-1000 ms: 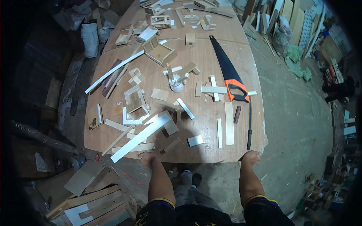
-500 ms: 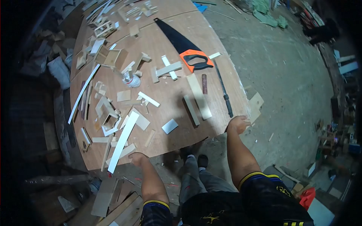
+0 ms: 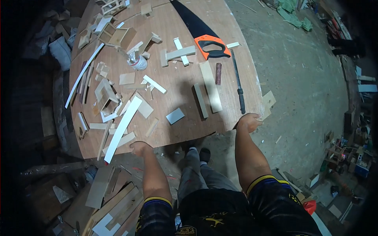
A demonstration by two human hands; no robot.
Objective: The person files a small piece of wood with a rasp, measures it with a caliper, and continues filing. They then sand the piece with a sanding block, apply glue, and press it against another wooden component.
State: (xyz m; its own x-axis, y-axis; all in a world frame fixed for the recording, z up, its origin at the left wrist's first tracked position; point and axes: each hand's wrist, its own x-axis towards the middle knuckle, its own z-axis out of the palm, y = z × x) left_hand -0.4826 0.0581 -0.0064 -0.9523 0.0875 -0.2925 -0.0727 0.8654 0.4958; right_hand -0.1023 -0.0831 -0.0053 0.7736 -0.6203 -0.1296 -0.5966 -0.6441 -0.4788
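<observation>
My left hand [image 3: 140,148] grips the near edge of the wooden table [image 3: 173,126], close to the lower end of a long white strip [image 3: 123,129]. At the table's near right corner my right hand [image 3: 249,122] is closed on the edge, just below a thin dark tool [image 3: 238,86] with a black handle. Between the hands lie a small white rectangle [image 3: 175,116], a short wooden bar [image 3: 200,101] and a longer pale board [image 3: 211,86]. A saw [image 3: 202,33] with an orange and black handle lies farther back.
Small wooden box-like pieces [image 3: 117,36] and a clear jar [image 3: 137,62] stand on the table's left side. Wooden boards [image 3: 114,208] lie on the floor at the lower left. Green cloth [image 3: 291,15] is on the floor at the upper right.
The table and the things on it appear higher in view and slightly turned. Both hands remain at the table edge, and the feet have shifted slightly.
</observation>
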